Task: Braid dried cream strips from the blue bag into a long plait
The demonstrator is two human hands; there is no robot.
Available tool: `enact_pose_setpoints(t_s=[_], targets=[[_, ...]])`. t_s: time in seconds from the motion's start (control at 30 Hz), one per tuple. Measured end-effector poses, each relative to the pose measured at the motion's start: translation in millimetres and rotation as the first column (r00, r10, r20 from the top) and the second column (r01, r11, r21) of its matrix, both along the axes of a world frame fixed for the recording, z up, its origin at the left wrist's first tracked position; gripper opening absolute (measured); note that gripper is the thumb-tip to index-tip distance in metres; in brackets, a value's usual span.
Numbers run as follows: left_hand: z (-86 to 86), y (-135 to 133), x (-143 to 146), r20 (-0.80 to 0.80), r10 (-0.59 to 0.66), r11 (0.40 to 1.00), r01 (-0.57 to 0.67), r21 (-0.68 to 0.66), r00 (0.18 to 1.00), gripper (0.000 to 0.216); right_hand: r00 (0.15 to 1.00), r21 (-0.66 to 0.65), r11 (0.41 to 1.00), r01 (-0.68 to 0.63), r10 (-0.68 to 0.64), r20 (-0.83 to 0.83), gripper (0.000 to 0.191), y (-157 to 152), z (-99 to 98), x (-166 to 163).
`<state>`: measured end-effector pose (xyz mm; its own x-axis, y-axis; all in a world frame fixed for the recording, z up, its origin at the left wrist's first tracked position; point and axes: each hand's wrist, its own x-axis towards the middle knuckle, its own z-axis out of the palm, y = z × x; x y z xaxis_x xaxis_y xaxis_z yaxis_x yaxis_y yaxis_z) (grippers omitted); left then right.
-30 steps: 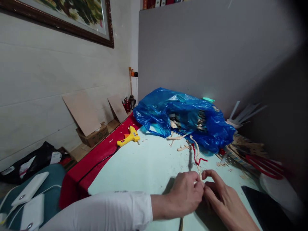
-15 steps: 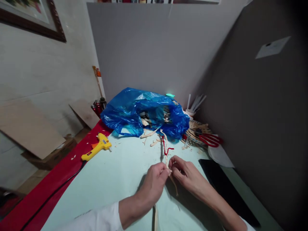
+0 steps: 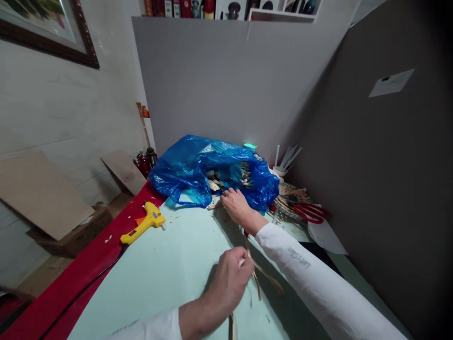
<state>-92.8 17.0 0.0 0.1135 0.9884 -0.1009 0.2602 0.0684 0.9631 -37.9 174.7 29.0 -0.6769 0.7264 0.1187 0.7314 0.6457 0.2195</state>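
Note:
My left hand (image 3: 230, 283) is closed in a pinch on thin tan straw strips (image 3: 260, 276) near the front of the pale green table (image 3: 170, 269). A bit of red string (image 3: 245, 233) shows just past it. My right hand (image 3: 236, 206) reaches forward to loose straw strips (image 3: 214, 205) at the mouth of the blue plastic bag (image 3: 191, 167), its fingers curled down on them. Whether it grips one is unclear.
A yellow glue gun (image 3: 143, 223) with a black cord lies at the left on a red cloth (image 3: 67, 293). Red scissors (image 3: 311, 211) lie on straw scraps at the right, beside a white cup of sticks (image 3: 283, 163). Grey boards wall the back and right.
My right hand has let go of the strips held with the left and stretched forward to the blue bag. The left hand has stayed, still pinching the strips.

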Motion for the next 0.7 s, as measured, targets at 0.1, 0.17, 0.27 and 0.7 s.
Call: enact_pose_setpoints(t_s=[0.1, 0.17, 0.27, 0.7], targets=[[4.6, -2.3, -0.1, -0.054, 0.006, 1.000, -0.007, -0.007, 0.999, 0.018, 0.998, 0.009, 0.999, -0.046, 0.046, 0.050, 0.027, 13.9, -10.7, -2.1], [7.6, -3.6, -0.1, -0.068, 0.009, 1.000, -0.010, -0.016, 0.998, 0.019, 0.997, 0.026, 0.998, -0.059, 0.058, 0.057, 0.037, 19.5, -14.4, 0.3], [9.5, -4.3, 0.0, -0.076, 0.007, 1.000, -0.009, -0.027, 0.997, 0.020, 0.998, 0.058, 0.997, -0.053, 0.050, 0.048, 0.020, 25.7, -15.6, 5.3], [19.6, -9.2, -4.6, 0.046, 0.004, 0.995, 0.001, -0.104, 0.999, 0.015, 0.813, 0.110, 0.994, -0.019, 0.080, -0.576, 0.023, -40.5, 25.1, 27.3]])
